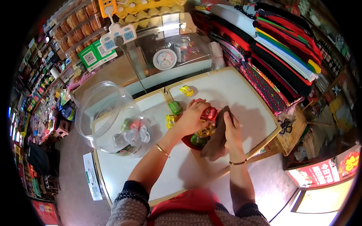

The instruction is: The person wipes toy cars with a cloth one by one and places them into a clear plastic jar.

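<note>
My left hand (191, 119) is closed over a red toy car (209, 113), its fingers curled along the top. My right hand (232, 130) grips a brown cloth (215, 145) that hangs beside the cars. Under and between the hands lie a yellow toy car (205, 132) and a green toy car (198, 140), on or in something red that is mostly hidden. To the left of my left hand rest another green toy car (175, 108) and a yellow one (171, 121). A further yellow car (186, 90) stands alone farther back.
A large clear plastic jar (81, 122) with some wrapped items inside stands at the table's left. Behind the white table (241, 90) are a glass case with a round dial gauge (164, 59) and a power strip (117, 37). Folded fabrics (271, 52) are stacked at the right.
</note>
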`<state>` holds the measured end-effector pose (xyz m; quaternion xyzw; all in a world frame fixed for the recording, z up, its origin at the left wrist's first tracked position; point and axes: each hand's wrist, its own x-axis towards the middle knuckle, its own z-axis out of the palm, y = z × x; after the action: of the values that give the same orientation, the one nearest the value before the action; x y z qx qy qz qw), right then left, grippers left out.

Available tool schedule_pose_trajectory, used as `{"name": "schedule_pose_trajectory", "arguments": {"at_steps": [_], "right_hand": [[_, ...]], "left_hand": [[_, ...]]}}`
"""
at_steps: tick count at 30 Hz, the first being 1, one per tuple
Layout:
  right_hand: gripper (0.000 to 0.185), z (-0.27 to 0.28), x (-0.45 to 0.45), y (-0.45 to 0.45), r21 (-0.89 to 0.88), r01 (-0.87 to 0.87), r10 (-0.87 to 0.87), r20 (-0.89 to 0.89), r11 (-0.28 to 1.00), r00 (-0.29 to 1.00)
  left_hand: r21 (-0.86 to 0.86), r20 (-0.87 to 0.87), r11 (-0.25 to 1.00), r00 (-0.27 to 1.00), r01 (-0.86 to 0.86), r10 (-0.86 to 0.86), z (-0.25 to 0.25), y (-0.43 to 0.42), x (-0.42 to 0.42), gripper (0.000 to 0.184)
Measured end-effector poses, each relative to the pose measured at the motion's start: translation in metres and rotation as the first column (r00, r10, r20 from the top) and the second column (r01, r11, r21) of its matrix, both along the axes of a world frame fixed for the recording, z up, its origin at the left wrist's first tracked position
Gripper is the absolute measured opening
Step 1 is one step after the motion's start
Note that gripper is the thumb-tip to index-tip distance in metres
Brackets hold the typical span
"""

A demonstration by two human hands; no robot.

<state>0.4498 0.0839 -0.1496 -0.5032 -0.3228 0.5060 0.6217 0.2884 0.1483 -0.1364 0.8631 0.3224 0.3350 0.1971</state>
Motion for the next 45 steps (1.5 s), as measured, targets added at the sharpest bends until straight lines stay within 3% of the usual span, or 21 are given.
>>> {"name": "schedule_pose_trajectory", "arguments": {"at_steps": [1, 4, 6, 8, 9, 11, 13, 15, 19, 23, 25, 27, 29, 33, 34, 35, 37, 38, 39, 41, 45], "right_hand": [[0.033, 0.02, -0.005, -0.01, 0.086, -0.044, 0.051, -0.08, 0.995, 0.996], [0.028, 0.057, -0.024, -0.031, 0.207, -0.033, 0.053, -0.091, 0.978, 0.994], [0.028, 0.06, -0.035, -0.036, 0.263, -0.039, 0.059, -0.067, 0.964, 0.996], [0.025, 0.053, -0.046, -0.042, 0.494, 0.06, -0.28, 0.385, 0.867, 0.879], [0.024, 0.051, -0.057, -0.043, 0.612, -0.066, -0.226, 0.386, 0.788, 0.894], [0.023, 0.068, -0.079, -0.056, 0.603, -0.405, -0.362, 0.767, 0.687, 0.529], [0.022, 0.063, -0.09, -0.059, 0.62, -0.382, -0.397, 0.758, 0.685, 0.518], [0.022, 0.063, -0.092, -0.062, 0.381, -0.288, -0.097, 0.733, 0.878, 0.673], [0.026, 0.059, -0.087, -0.036, 0.332, -0.376, 0.101, 0.62, 0.865, 0.778], [0.029, 0.061, -0.11, -0.065, 0.391, -0.219, -0.048, 0.57, 0.894, 0.82], [0.031, 0.052, -0.124, -0.073, 0.63, -0.073, -0.187, 0.336, 0.773, 0.923], [0.03, 0.052, -0.113, -0.073, 0.548, -0.143, -0.086, 0.371, 0.824, 0.925], [0.029, 0.054, -0.108, -0.071, 0.401, -0.284, -0.003, 0.582, 0.871, 0.813], [0.025, 0.068, -0.106, -0.062, 0.482, -0.278, -0.047, 0.558, 0.831, 0.829], [0.023, 0.082, -0.105, -0.071, 0.356, -0.233, 0.039, 0.477, 0.905, 0.878], [0.02, 0.072, -0.102, -0.069, 0.465, -0.217, 0.04, 0.362, 0.858, 0.931], [0.02, 0.084, -0.115, -0.072, 0.791, -0.291, -0.024, 0.36, 0.538, 0.933], [0.026, 0.086, -0.119, -0.078, 0.726, -0.404, -0.282, 0.622, 0.557, 0.73], [0.03, 0.09, -0.126, -0.085, 0.667, -0.495, -0.235, 0.698, 0.558, 0.676], [0.034, 0.081, -0.129, -0.085, 0.622, -0.499, -0.111, 0.686, 0.603, 0.719], [0.036, 0.055, -0.127, -0.089, 0.704, -0.532, -0.215, 0.677, 0.471, 0.704]], "left_hand": [[-0.214, 0.165, 0.975, 0.986, 0.053, -0.018, 0.014, -0.012, -0.006, 0.056], [-0.354, 0.245, 0.934, 0.968, 0.044, 0.047, 0.032, -0.042, -0.025, 0.057], [-0.287, 0.247, 0.957, 0.963, -0.037, 0.112, 0.036, -0.06, -0.036, 0.058], [-0.168, 0.235, 0.979, 0.96, -0.117, 0.155, 0.044, -0.076, -0.047, 0.058], [-0.17, 0.239, 0.976, 0.956, -0.133, 0.172, 0.05, -0.086, -0.05, 0.058], [-0.137, 0.279, 0.978, 0.941, -0.157, 0.19, 0.058, -0.107, -0.053, 0.056], [-0.1, 0.311, 0.984, 0.935, -0.145, 0.17, 0.05, -0.117, -0.062, 0.062], [-0.078, 0.225, 0.984, 0.959, -0.161, 0.175, 0.048, -0.128, -0.071, 0.071], [-0.145, 0.325, 0.987, 0.939, -0.07, 0.115, 0.056, -0.137, -0.082, 0.083], [-0.235, 0.523, 0.965, 0.822, -0.116, 0.226, 0.049, -0.138, -0.083, 0.082], [-0.205, 0.548, 0.965, 0.798, -0.163, 0.25, 0.045, -0.139, -0.084, 0.081], [-0.043, 0.486, 0.99, 0.863, -0.134, 0.138, 0.046, -0.144, -0.089, 0.078], [-0.079, 0.5, 0.991, 0.856, -0.104, 0.13, 0.04, -0.142, -0.094, 0.076], [-0.17, 0.71, 0.981, 0.702, 0.098, 0.053, 0.037, -0.138, -0.098, 0.073], [-0.245, 0.716, 0.965, 0.689, 0.099, 0.111, 0.032, -0.14, -0.099, 0.069], [-0.319, 0.718, 0.943, 0.674, 0.099, 0.172, 0.029, -0.141, -0.099, 0.064], [-0.22, 0.702, 0.975, 0.691, -0.02, 0.172, 0.032, -0.148, -0.088, 0.046], [-0.268, 0.7, 0.959, 0.667, -0.089, 0.257, 0.041, -0.156, -0.081, 0.042], [-0.278, 0.67, 0.951, 0.681, -0.136, 0.294, 0.042, -0.156, -0.08, 0.044], [-0.294, 0.607, 0.928, 0.705, -0.23, 0.367, 0.044, -0.158, -0.08, 0.053], [-0.467, 0.799, 0.884, 0.431, 0.01, 0.418, 0.052, -0.165, -0.074, 0.049]]}}
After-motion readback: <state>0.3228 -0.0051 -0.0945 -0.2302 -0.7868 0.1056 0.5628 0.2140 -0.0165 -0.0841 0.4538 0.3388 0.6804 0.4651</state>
